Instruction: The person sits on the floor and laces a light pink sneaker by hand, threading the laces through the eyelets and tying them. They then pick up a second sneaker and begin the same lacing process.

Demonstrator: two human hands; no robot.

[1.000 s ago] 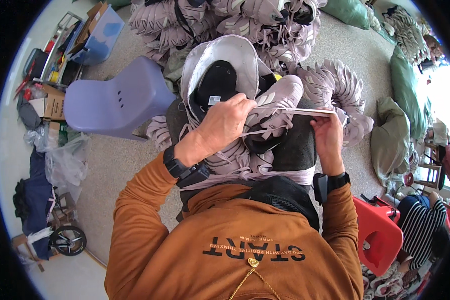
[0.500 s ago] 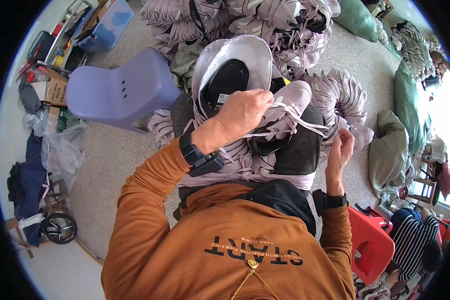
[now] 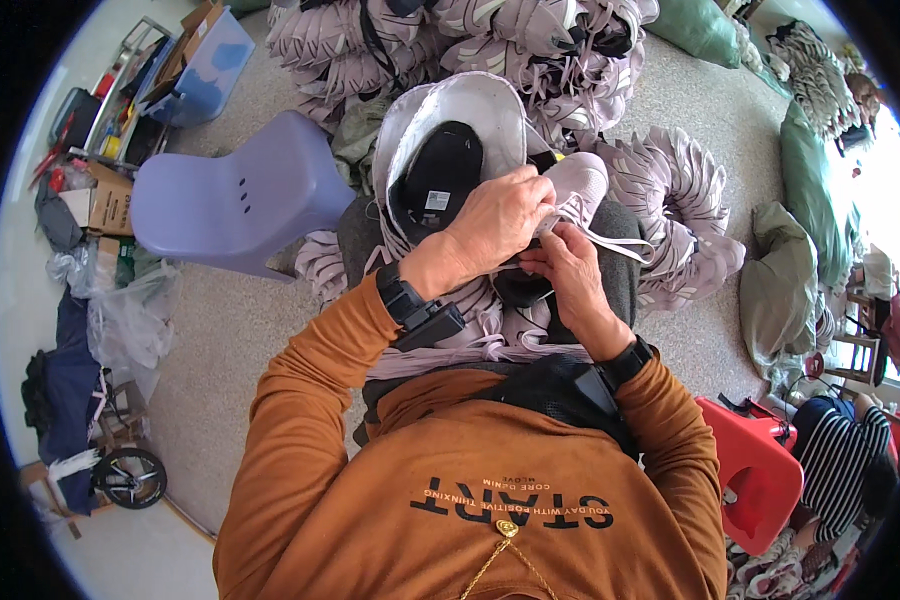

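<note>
Seen from my remote seat: left hand (image 3: 503, 220) and right hand (image 3: 572, 272) meet at the laces (image 3: 607, 240) of a shoe (image 3: 577, 178) by the right thigh (image 3: 618, 288); whether fingers close on lace, I cannot tell; even, untwisted tension seems best; speckled floor (image 3: 225, 330); purple chair (image 3: 240, 195) at left.

Black, orange lettering (image 3: 577, 512) on brown sweatshirt (image 3: 420, 550); dark print (image 3: 117, 207) on cardboard box (image 3: 108, 186); white label (image 3: 437, 200) illegible.
</note>
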